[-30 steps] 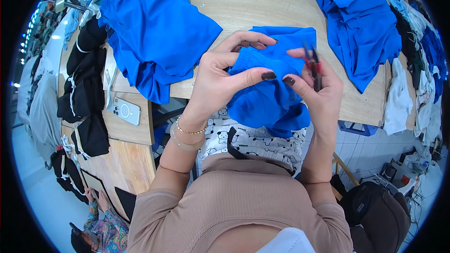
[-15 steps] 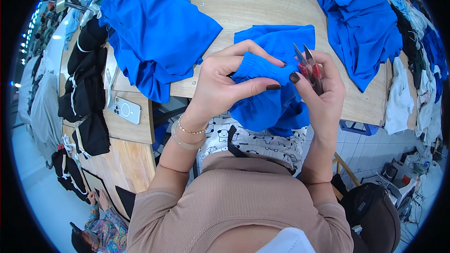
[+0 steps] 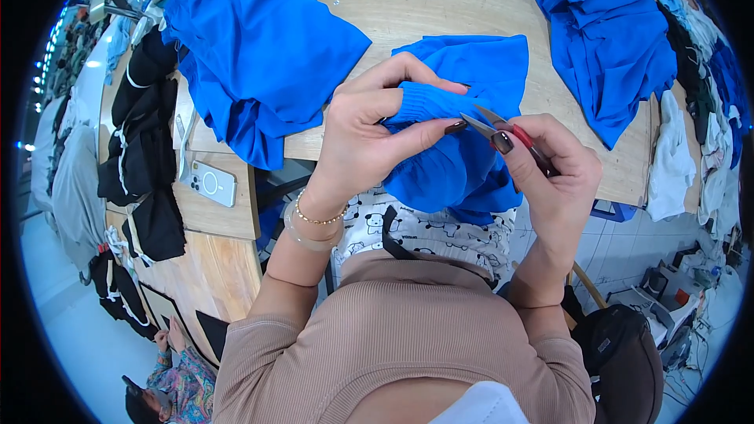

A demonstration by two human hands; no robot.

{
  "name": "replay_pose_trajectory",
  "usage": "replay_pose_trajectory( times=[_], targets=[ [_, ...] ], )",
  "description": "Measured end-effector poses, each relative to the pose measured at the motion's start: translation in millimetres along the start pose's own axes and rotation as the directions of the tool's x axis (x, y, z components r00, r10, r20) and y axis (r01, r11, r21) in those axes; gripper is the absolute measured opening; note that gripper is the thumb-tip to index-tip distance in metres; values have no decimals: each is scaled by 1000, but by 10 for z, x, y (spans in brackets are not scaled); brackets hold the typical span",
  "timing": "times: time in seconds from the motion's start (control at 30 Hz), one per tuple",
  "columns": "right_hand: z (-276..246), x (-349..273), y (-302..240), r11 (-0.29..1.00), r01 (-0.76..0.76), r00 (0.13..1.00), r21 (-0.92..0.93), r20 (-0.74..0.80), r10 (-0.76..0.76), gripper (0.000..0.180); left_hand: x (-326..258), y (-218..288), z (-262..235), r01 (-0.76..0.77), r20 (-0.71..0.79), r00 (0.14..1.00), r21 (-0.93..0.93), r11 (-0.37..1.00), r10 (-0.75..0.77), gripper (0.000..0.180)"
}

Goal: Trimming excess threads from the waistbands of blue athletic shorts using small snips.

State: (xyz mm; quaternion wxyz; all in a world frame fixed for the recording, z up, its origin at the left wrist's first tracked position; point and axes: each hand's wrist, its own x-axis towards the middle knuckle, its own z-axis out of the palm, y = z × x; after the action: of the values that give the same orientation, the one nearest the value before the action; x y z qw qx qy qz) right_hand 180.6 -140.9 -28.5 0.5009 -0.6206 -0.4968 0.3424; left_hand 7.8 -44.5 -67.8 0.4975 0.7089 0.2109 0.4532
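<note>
**Hands working a blue garment with thread snips at the table edge**

Both hands are meeting over the blue garment [image 3: 459, 149], which is lying across the near edge of the wooden table [image 3: 440, 0] and hanging down toward my lap. I am seeing the left hand [image 3: 369, 137] closed in a pinch, thumb and fingers gripping a ribbed fold of the garment. The right hand [image 3: 554, 180] is curled shut around the red-handled thread snips [image 3: 503, 127], whose blades are pointing at the pinched fold, tips just beside the left thumbnail. On the table, a blue fabric pile [image 3: 251, 55] is lying left of the garment and another blue pile [image 3: 609, 39] right of it. A white phone [image 3: 208, 183] is resting on the lower shelf, left of the garment.
</note>
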Motion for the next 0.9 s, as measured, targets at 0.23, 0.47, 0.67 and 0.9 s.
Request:
replay_pose_trajectory(
  times=[0.23,0.47,0.67,0.9],
  targets=[
    [35,9,6,1000,5,1000,13,-7,-5,5,-5,-8,-18,-14,8,1000,49,999,13,19],
    [73,33,119,971,0,999,241,47,-12,5,-13,-41,0,-2,-20,1000,-112,994,0,17],
    [64,49,44,984,20,999,178,27,-26,5,-3,-12,12,30,-62,997,-89,996,-35,18],
    [49,32,28,995,33,999,89,-1,-33,4,-11,-28,-2,11,-64,998,-30,999,-12,18]
  ],
)
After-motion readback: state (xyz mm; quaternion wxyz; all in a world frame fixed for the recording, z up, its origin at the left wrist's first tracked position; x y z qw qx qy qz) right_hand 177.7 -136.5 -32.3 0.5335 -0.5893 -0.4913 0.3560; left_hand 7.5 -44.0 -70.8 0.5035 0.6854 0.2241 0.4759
